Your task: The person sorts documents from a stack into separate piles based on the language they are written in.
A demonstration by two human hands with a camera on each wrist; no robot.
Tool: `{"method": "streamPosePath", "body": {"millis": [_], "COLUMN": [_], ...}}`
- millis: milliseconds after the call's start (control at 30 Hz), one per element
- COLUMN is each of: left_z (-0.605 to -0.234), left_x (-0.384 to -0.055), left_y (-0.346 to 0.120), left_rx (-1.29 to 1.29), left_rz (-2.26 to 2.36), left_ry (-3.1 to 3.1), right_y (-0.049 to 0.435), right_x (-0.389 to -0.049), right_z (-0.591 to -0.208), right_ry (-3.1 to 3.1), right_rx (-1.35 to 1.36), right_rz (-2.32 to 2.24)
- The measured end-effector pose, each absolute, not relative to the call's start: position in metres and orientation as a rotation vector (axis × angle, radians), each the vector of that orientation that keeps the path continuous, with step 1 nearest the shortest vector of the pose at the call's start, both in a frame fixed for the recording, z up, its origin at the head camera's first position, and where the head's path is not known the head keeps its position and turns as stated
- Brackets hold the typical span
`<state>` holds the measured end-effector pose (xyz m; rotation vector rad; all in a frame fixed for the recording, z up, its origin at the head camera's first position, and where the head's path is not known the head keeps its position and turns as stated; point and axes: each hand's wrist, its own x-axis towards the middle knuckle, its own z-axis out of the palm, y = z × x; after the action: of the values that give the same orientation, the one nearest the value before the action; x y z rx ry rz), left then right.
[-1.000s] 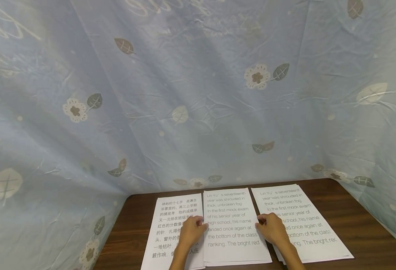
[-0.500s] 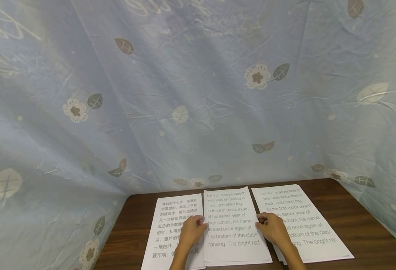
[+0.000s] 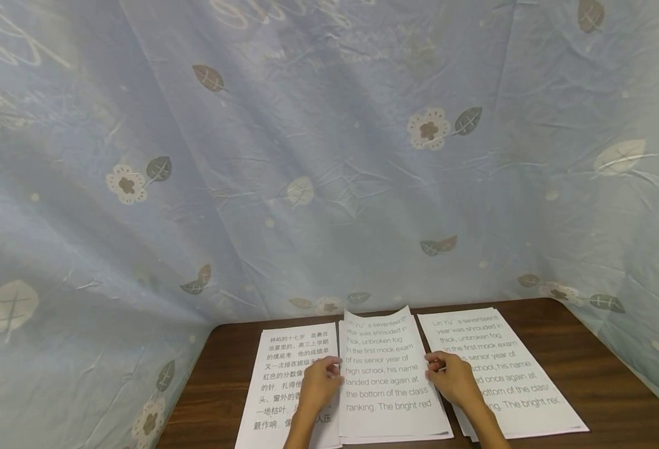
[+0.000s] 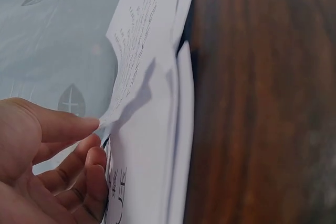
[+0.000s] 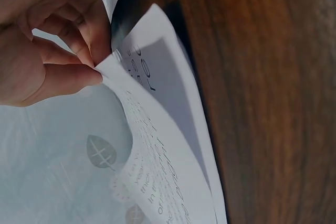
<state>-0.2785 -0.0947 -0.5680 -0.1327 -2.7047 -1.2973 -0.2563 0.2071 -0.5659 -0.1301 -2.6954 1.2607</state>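
The left hand [image 3: 319,381] and right hand [image 3: 454,379] pinch the sheet [image 3: 385,380] by its sides, its far corners now curling higher than before.

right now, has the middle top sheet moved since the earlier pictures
Yes: the middle top sheet has lifted, its far corners now standing higher against the curtain behind.

Between left hand [image 3: 319,385] and right hand [image 3: 455,380], the middle sheet [image 3: 384,380] reads "Lin Yu's seventeenth year"; beneath the right, an outer sheet [image 3: 512,377] matches; beneath the left, a Chinese sheet [image 3: 284,383] begins "林屿的十七岁".
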Motion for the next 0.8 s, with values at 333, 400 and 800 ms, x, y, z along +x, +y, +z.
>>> {"method": "streamPosePath", "body": {"millis": [333,400,800], "left_z": [-0.5679,-0.5682,-0.5655], "left_x": [-0.2779,-0.2777,-0.2764], "left_y": [-0.0926,-0.0926,-0.0917], "left_rx": [-0.102,-0.102,-0.106], "left_rz": [-1.322,-1.328,-1.377], "left_ry": [-2.678,-2.673,-2.65], "right_y": [0.2071,0.2071,0.2078], "right_x": [-0.2556,-0.2552,-0.2553], "right_z": [-0.564,-0.5637,-0.5645], "right_ry": [-2.67,-2.671,-2.658], "right_rx": [-0.13,-0.135,-0.131], "right_rz": [1.308,1.318,1.335]}}
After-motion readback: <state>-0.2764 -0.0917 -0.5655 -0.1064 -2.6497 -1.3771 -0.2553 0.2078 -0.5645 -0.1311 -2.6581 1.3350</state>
